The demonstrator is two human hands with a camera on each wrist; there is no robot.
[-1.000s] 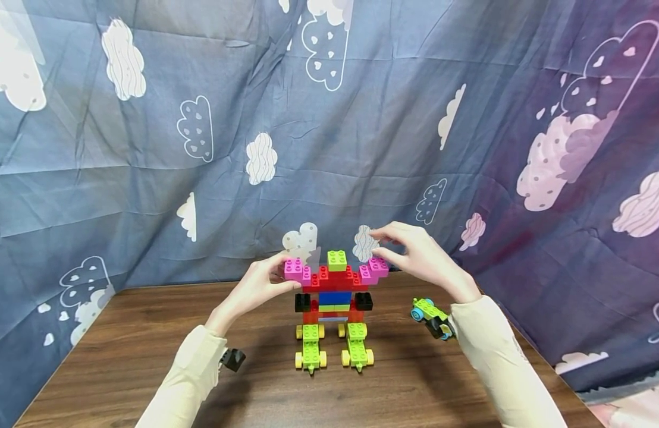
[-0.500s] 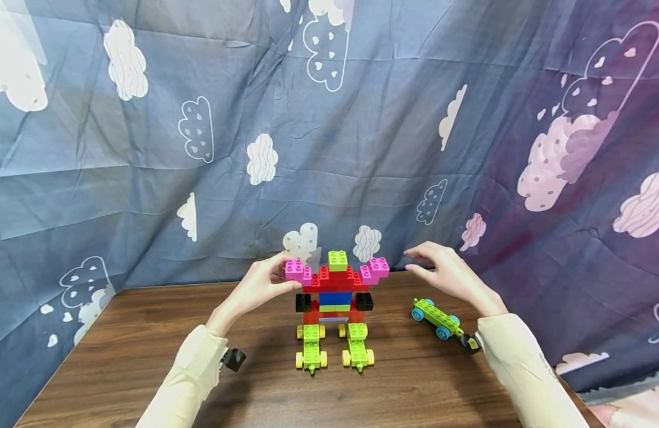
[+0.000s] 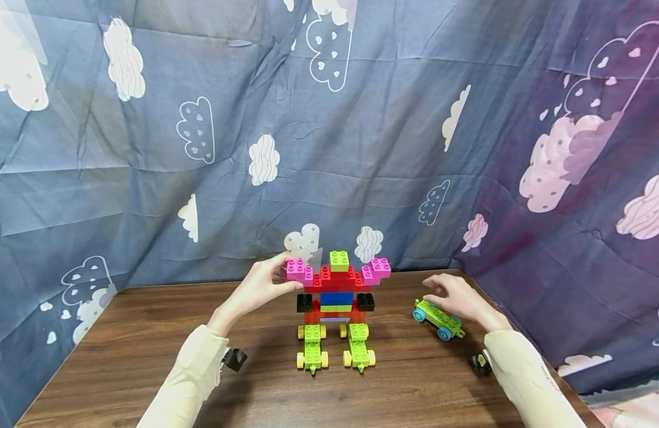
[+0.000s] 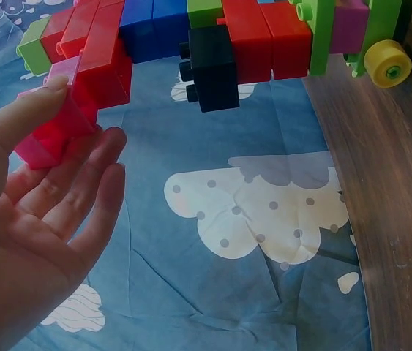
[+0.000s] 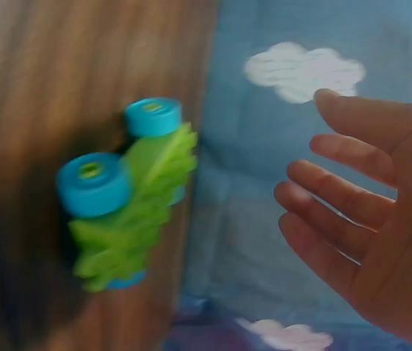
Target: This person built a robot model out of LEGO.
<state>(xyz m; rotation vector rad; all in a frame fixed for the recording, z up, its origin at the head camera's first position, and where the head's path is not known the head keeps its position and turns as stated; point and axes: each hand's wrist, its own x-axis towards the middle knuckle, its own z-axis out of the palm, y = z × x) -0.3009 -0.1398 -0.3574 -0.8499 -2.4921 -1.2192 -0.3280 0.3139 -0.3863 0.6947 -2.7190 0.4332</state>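
Note:
A robot-like figure of toy building bricks (image 3: 336,299) stands upright in the middle of the table, on two green wheeled bases (image 3: 312,348) with yellow wheels. My left hand (image 3: 257,291) pinches the pink brick (image 3: 295,270) at the end of its left arm between thumb and fingers; the left wrist view shows this pink brick (image 4: 59,131) up close. On the right, my right hand (image 3: 455,297) hovers just above a green toy car base (image 3: 438,320) with blue wheels. In the right wrist view its fingers are loosely spread, holding nothing, apart from the car base (image 5: 132,197).
Behind the brown wooden table (image 3: 163,333) hangs a blue curtain (image 3: 228,178) with cloud prints, close to the table's back and right edges. Black wrist cameras (image 3: 234,359) sit at both cuffs.
My right hand has left the figure's right pink arm, moving right and then down to the green car base. My left hand keeps its hold, and the figure stays in place.

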